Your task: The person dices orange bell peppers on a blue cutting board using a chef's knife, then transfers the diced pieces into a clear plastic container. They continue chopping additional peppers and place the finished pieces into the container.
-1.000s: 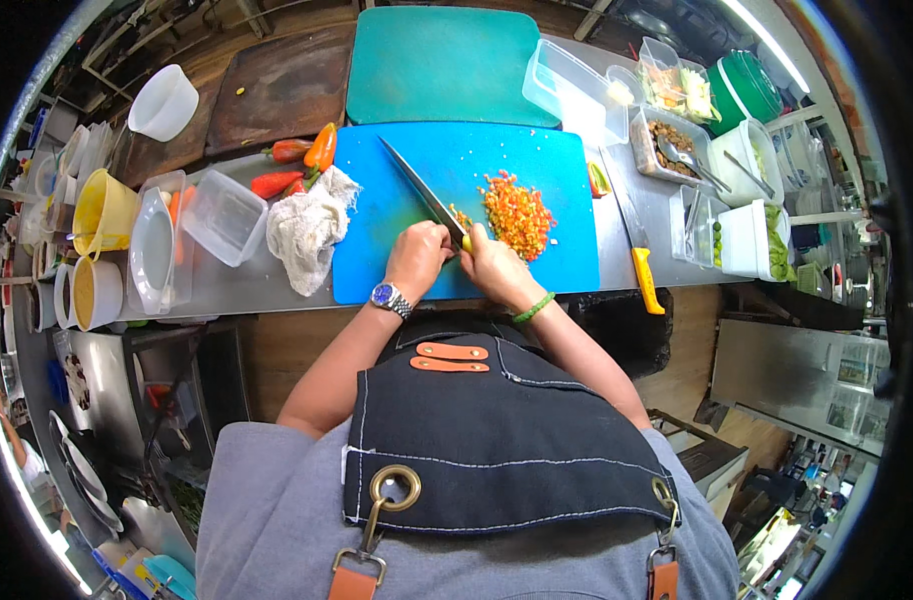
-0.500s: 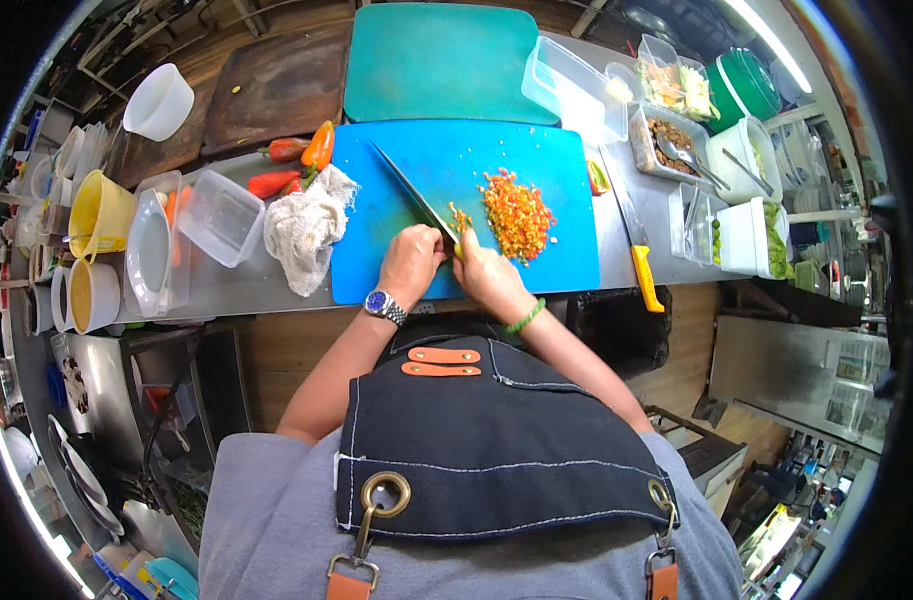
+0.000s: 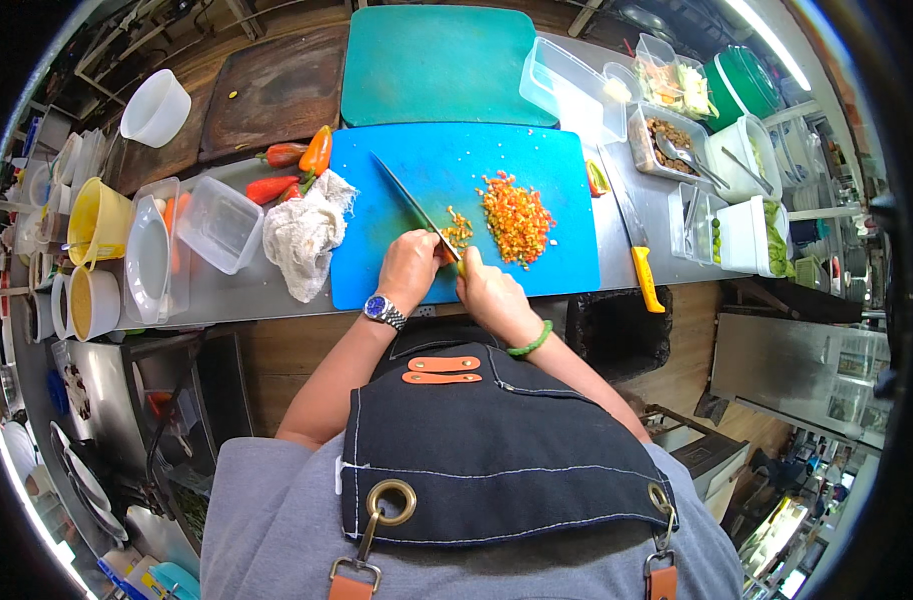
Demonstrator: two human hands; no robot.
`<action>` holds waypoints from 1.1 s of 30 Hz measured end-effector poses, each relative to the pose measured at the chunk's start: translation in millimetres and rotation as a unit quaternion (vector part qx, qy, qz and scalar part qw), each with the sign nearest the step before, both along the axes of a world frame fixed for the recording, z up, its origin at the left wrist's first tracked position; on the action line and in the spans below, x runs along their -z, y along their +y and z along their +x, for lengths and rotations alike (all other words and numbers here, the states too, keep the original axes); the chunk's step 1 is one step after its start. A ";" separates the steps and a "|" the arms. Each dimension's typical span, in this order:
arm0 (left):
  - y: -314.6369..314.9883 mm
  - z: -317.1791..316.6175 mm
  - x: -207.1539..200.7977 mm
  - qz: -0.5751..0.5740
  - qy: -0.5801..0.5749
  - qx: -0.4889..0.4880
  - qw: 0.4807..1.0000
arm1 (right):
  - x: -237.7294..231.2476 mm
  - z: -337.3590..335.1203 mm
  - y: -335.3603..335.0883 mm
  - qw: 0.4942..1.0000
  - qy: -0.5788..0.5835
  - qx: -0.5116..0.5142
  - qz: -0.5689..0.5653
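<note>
On the blue cutting board, my right hand grips the handle of a long kitchen knife, whose blade slants away toward the far left. My left hand is closed, fingertips bent beside the blade near its handle end. A bit of orange-red pepper shows at those fingertips, mostly hidden. Just right of the blade lies a small cluster of diced pepper. Farther right is a larger heap of chopped red and orange pepper.
Whole peppers and a crumpled white cloth lie left of the board. A yellow-handled knife rests to its right. A green board lies behind. Plastic containers line the left, and food tubs the right.
My right hand and the knife handle have shifted slightly toward me and to the right. More of the small diced cluster shows beside the blade.
</note>
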State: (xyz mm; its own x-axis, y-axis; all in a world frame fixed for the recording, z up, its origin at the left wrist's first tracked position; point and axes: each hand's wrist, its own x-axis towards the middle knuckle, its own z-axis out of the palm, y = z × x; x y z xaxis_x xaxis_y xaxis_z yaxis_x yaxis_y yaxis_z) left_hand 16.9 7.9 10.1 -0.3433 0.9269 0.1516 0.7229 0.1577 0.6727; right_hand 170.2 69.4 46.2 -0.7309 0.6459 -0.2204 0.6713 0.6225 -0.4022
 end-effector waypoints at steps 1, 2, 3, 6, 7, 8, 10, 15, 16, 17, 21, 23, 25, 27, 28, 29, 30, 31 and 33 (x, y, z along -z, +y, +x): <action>-1.1 2.6 1.1 0.002 -0.005 0.006 1.000 | 13.4 3.8 1.1 1.000 0.019 0.003 -0.002; -0.2 1.0 2.0 0.006 -0.006 0.012 1.000 | 20.9 1.9 6.2 0.999 0.041 0.006 -0.003; 0.0 0.2 2.8 0.009 -0.007 0.017 1.000 | 25.5 1.8 13.2 0.998 0.050 0.001 -0.023; -4.2 0.3 5.0 0.025 0.001 0.024 0.999 | 20.2 2.6 34.2 0.990 0.090 -0.012 -0.105; -5.7 0.9 3.7 0.030 0.001 0.030 0.999 | 14.5 5.9 35.1 0.991 0.072 -0.005 -0.114; -7.5 1.6 1.7 0.034 0.000 0.037 0.999 | 10.9 9.5 34.3 0.991 0.054 0.001 -0.122; -7.9 1.3 1.9 0.041 -0.003 0.046 0.998 | 16.5 18.0 32.6 0.991 0.071 0.006 -0.115; 6.2 2.9 6.1 0.034 -0.006 0.057 0.998 | 15.9 35.8 42.4 0.994 0.043 0.048 -0.091; 13.4 4.6 7.4 0.039 -0.006 0.057 0.998 | 14.8 36.4 43.5 0.994 0.044 0.053 -0.086; 20.8 6.6 9.1 0.045 -0.006 0.056 0.997 | 13.9 37.1 44.3 0.994 0.045 0.058 -0.081; 29.1 9.4 12.0 0.066 -0.017 0.054 0.996 | 10.9 38.8 43.5 0.996 0.039 0.032 -0.067; 27.3 6.5 7.3 0.066 -0.027 0.052 0.996 | -1.0 37.0 43.0 0.997 0.033 0.029 -0.069; 23.9 4.8 -0.7 0.054 -0.047 0.050 0.996 | 4.4 39.3 47.0 0.995 0.043 0.038 -0.077; 23.9 3.0 -4.6 0.086 -0.005 0.044 0.995 | 5.3 41.8 49.2 0.995 0.044 0.044 -0.079; 23.1 2.3 -5.4 0.102 0.017 0.038 0.994 | 4.5 41.4 49.6 0.995 0.042 0.042 -0.077; 22.8 2.9 -5.2 0.079 0.019 0.039 0.996 | 3.5 41.0 49.8 0.996 0.040 0.041 -0.075; 22.6 4.4 -4.2 0.056 0.021 0.041 0.997 | 1.6 40.3 48.5 0.996 0.045 0.030 -0.066; 22.6 5.6 -3.1 0.031 0.022 0.043 0.998 | -2.0 38.9 45.9 0.997 0.048 0.020 -0.058; 22.1 7.3 2.4 0.034 0.035 0.025 0.998 | -13.4 32.1 41.6 0.998 0.028 0.008 -0.054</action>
